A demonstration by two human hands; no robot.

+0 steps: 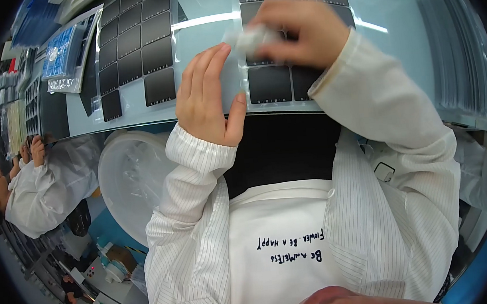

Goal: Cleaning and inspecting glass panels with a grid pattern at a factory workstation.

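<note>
My right hand [311, 29], smeared by motion, is closed round a crumpled white wipe [251, 40]. It hovers over or rests on the right-hand sheet of dark rectangular panels [269, 85]; contact cannot be made out. To its left, my left hand [206, 98] is held with fingers stretched out and thumb apart, holding nothing. Its fingertips are close to the wipe, above the table between two sheets. Rows of similar dark panels [157, 57] lie on a clear sheet farther left. My right hand and the wipe cover part of the right-hand sheet.
Stacked clear plastic sheets [457, 49] stand at the table's right end. Blue-wrapped packs [64, 52] lie at the far left. A large white round bin [134, 178] stands below the table edge. At left a co-worker in a white coat [49, 187] works at the bench.
</note>
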